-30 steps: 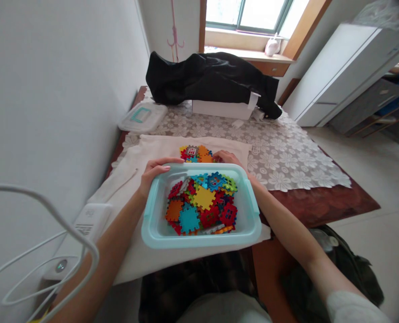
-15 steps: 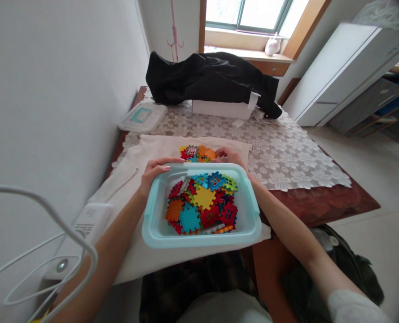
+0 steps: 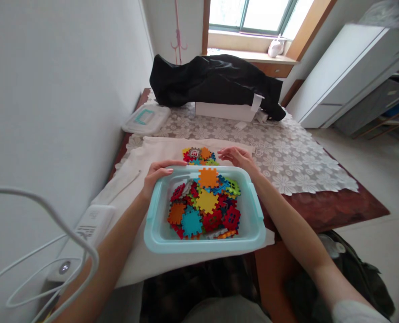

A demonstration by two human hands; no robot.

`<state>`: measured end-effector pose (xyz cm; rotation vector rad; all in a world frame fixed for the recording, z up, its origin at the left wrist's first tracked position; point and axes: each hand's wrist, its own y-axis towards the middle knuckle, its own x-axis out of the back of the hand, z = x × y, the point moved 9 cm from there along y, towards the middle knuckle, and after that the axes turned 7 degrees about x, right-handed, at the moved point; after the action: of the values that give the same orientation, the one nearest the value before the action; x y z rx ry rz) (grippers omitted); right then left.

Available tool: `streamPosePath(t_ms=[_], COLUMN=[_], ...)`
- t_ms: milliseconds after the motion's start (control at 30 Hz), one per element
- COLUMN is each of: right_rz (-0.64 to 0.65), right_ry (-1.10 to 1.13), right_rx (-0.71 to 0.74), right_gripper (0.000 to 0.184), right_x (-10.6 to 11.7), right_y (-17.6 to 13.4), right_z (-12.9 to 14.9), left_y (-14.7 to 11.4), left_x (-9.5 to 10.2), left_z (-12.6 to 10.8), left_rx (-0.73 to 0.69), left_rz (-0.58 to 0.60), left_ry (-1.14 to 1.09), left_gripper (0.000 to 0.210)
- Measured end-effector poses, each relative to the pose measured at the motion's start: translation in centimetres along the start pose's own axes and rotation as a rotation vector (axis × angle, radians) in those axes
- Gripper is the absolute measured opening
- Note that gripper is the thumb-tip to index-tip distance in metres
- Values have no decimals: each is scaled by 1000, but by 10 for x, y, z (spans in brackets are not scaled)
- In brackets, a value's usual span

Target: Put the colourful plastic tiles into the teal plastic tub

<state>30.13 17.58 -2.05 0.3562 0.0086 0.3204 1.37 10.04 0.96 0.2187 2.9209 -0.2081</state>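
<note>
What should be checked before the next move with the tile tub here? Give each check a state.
1. Left hand grips the far-left rim of the light blue tub: ok.
2. Right hand free and open, beyond the tub: ok.
3. Orange tile settled inside the tub: cannot tell; it sits at the far rim.
4. Loose tiles on the white cloth, within the right hand's reach: ok.
5. Tub fully supported: not ok; its near edge overhangs the table.
</note>
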Motion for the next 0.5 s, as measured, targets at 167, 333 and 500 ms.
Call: streamPosePath(t_ms=[167,333,500], right_rz=[34,343,304], right_ry=[-679,-875,-817], right_rx=[126,142,102], right_gripper=[70,71,51], right_x=[1,-31,-35], right_y=[5,-3,-4], right_z=[-24,-41,-40], left_y=[0,-2,-6], left_x=[3,1,-2], left_z=[2,1,-3], left_rx=[11,20,19], left_rz=[-1,-27,-54], left_ry=[20,0,-8], left_gripper=[35,38,36])
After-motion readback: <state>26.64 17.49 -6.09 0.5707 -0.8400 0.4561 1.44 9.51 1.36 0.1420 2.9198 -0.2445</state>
